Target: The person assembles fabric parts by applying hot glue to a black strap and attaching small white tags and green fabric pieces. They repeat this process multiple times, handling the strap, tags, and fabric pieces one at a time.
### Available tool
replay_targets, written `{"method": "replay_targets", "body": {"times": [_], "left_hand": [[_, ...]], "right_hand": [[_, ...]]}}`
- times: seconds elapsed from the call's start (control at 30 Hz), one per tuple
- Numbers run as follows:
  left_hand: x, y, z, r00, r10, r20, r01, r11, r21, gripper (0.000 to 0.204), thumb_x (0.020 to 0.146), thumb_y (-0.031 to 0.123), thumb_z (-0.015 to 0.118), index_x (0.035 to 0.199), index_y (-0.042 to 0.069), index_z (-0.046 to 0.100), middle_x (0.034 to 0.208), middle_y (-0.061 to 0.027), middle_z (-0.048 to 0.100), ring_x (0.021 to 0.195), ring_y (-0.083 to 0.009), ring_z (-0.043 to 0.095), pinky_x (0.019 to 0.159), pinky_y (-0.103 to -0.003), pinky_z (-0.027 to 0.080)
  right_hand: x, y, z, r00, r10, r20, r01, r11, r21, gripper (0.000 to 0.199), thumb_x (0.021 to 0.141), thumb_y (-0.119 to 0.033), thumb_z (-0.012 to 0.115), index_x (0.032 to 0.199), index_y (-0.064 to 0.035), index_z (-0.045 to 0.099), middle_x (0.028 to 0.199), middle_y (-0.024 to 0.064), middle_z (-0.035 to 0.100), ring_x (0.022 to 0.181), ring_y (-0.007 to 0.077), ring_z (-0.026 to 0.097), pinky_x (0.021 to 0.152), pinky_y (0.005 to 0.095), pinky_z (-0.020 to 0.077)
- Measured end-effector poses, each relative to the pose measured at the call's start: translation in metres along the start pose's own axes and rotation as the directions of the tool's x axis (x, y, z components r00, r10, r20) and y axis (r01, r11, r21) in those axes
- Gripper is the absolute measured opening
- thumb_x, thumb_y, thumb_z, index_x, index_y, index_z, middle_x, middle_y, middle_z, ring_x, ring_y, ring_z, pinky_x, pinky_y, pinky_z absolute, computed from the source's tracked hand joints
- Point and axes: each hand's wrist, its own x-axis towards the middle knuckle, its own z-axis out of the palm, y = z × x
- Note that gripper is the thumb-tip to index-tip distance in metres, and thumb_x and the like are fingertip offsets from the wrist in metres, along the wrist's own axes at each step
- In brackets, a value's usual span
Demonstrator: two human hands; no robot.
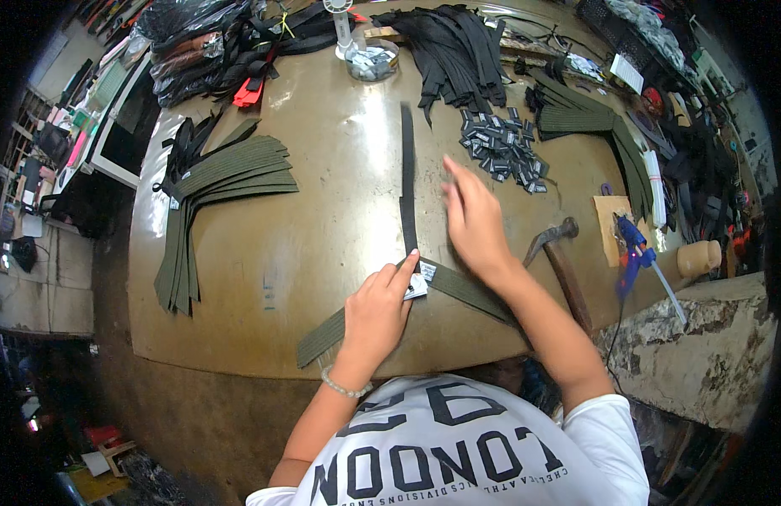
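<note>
The left hand [375,314] presses its fingertips on a small white label [418,285] lying on an olive webbing strap [458,287] that runs across the near part of the brown worktable [340,185]; the hand pins rather than grasps. A black strap [407,181] leads away from the label toward the far side of the table. Just right of the label, the right hand [473,221] hovers open with fingers spread, blurred, holding nothing. Farther right of it lie a hammer [559,257] and a blue glue gun [635,250]. Beyond the label sits a heap of small black-and-white tags [504,150]. At the far end of the black strap, a clear round container [372,59] holds more small tags. Left of the label fans a stack of olive straps [226,181].
</note>
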Motion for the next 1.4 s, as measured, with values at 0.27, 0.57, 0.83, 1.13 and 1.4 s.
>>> {"method": "replay_targets", "body": {"times": [0.27, 0.57, 0.83, 1.13, 1.4], "left_hand": [[0.0, -0.003, -0.005, 0.999, -0.01, 0.032, 0.009, 1.0, 0.002, 0.069, 0.073, 0.007, 0.073, 0.139, 0.019, 0.055, 0.086, -0.0079, 0.056, 0.076, -0.0274, 0.061, 0.063, -0.039, 0.05], [0.003, -0.002, -0.002, 0.999, -0.021, -0.039, 0.02, 0.999, -0.044, 0.058, 0.075, 0.005, 0.07, 0.131, 0.015, 0.06, 0.083, -0.0103, 0.059, 0.074, -0.0294, 0.062, 0.063, -0.04, 0.051], [-0.022, -0.027, -0.03, 0.961, -0.154, -0.23, 0.081, 0.951, -0.299, 0.048, 0.077, -0.003, 0.066, 0.123, 0.009, 0.062, 0.093, -0.0148, 0.066, 0.08, -0.0339, 0.065, 0.069, -0.04, 0.053], [-0.021, -0.026, -0.017, 0.974, -0.179, -0.138, 0.149, 0.967, -0.205, 0.034, 0.076, 0.002, 0.071, 0.108, 0.01, 0.063, 0.094, -0.0134, 0.067, 0.082, -0.0343, 0.066, 0.068, -0.041, 0.053], [-0.027, -0.031, -0.009, 0.968, -0.176, -0.182, 0.13, 0.962, -0.24, 0.031, 0.076, 0.004, 0.071, 0.106, 0.009, 0.065, 0.095, -0.0143, 0.069, 0.084, -0.0329, 0.068, 0.072, -0.039, 0.054]], "right_hand": [[-0.106, 0.01, -0.032, 0.776, -0.323, 0.542, 0.578, 0.709, -0.404, 0.04, 0.084, -0.01, 0.055, 0.122, 0.0015, 0.062, 0.128, 0.0082, 0.059, 0.102, 0.0241, 0.054, 0.075, 0.0328, 0.0451], [-0.1, 0.0, -0.041, 0.742, -0.29, 0.605, 0.602, 0.686, -0.41, 0.05, 0.083, -0.013, 0.06, 0.131, -0.0012, 0.057, 0.133, 0.0112, 0.056, 0.11, 0.0295, 0.053, 0.088, 0.0408, 0.043], [-0.108, 0.019, -0.113, 0.935, 0.296, -0.195, -0.322, 0.479, -0.816, 0.039, 0.097, -0.029, 0.058, 0.122, 0.0006, 0.055, 0.117, 0.0237, 0.061, 0.108, 0.0412, 0.057, 0.089, 0.05, 0.0444], [-0.109, -0.066, -0.04, 0.911, 0.198, 0.361, -0.066, 0.936, -0.345, 0.025, 0.098, -0.018, 0.05, 0.103, 0.0065, 0.053, 0.071, 0.0267, 0.06, 0.064, 0.0469, 0.059, 0.054, 0.0461, 0.0459], [-0.108, -0.055, -0.033, 0.9, 0.224, 0.374, -0.095, 0.938, -0.333, 0.027, 0.099, -0.026, 0.055, 0.096, 0.0006, 0.049, 0.077, 0.0331, 0.061, 0.073, 0.0545, 0.06, 0.061, 0.0607, 0.047]]}}
